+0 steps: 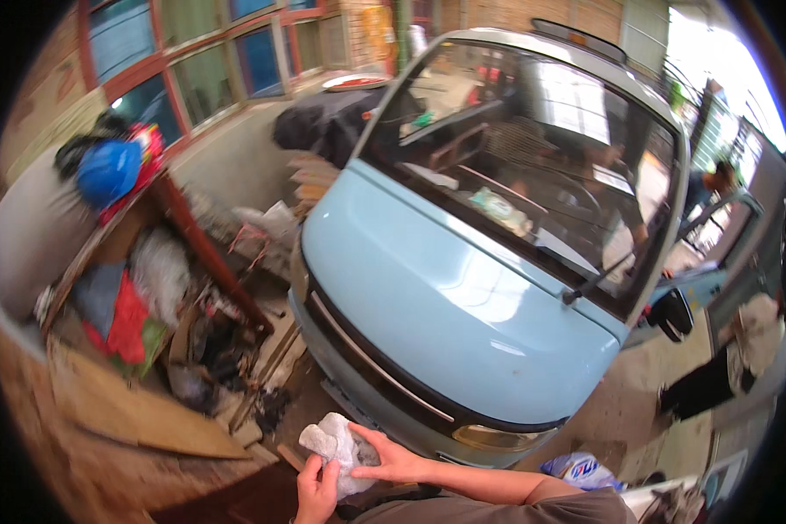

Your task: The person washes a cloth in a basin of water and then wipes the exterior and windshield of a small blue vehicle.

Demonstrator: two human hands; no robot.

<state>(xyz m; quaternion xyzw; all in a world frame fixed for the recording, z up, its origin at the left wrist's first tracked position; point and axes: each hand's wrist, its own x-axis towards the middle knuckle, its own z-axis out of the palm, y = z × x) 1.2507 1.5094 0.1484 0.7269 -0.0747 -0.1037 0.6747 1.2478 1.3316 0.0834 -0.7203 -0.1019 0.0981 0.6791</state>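
A crumpled white cloth (pixel 338 440) is bunched up between my two hands at the bottom of the view. My left hand (pixel 317 488) pinches its lower left side. From the right, my right hand (pixel 388 454) grips the other side with thumb and fingers spread around the folds. Just beyond the cloth stands a light blue vehicle (pixel 426 288), its front facing me. The front bumper (pixel 360 399) and a headlight (pixel 501 435) are nearest to my hands, and neither hand touches them. Higher up is the windshield (pixel 530 150), with reflections and a wiper (pixel 599 280) at its right.
Wooden boards (pixel 144 406) and piled scraps lie at the left, below a blue hard hat (pixel 109 171). A side mirror (pixel 672 314) juts out on the right. One person (pixel 711 187) leans by the open vehicle door. A plastic bag (pixel 581 469) bearing writing lies lower right.
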